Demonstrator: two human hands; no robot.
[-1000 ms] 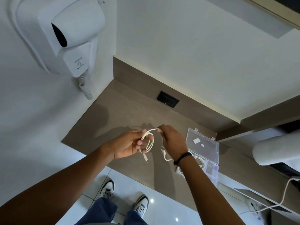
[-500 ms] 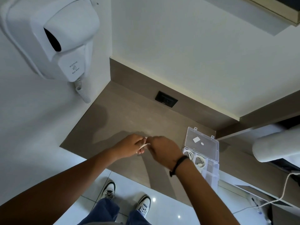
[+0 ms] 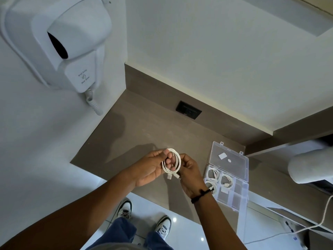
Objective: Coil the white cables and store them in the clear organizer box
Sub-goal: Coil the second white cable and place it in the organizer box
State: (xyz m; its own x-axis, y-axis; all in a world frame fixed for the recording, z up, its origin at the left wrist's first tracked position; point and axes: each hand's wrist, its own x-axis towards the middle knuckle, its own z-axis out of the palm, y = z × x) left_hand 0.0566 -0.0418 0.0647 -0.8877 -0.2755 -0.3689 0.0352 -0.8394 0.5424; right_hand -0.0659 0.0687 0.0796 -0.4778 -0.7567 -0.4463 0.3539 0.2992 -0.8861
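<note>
Seen from above, a person is standing at a brown surface (image 3: pixel 144 127) set into a white corner, holding a small white cable (image 3: pixel 171 163) coiled into a neat ring above its front edge. The left hand (image 3: pixel 151 167) is closing its grip on the ring, fingers threaded through the loops; the right hand (image 3: pixel 189 170) is pinching the ring's right side. Both plug ends are hanging loose below the coil.

A clear organizer box (image 3: pixel 232 179) is sitting open near the surface's right front edge, just beside the right wrist. Three compartments at its far end already hold coiled cables; the nearer ones look free.

Doing this step well probably means tucking the loose ends around the loops so the ring cannot spring apart, keeping it compact enough for one compartment, then lowering it flat.
</note>
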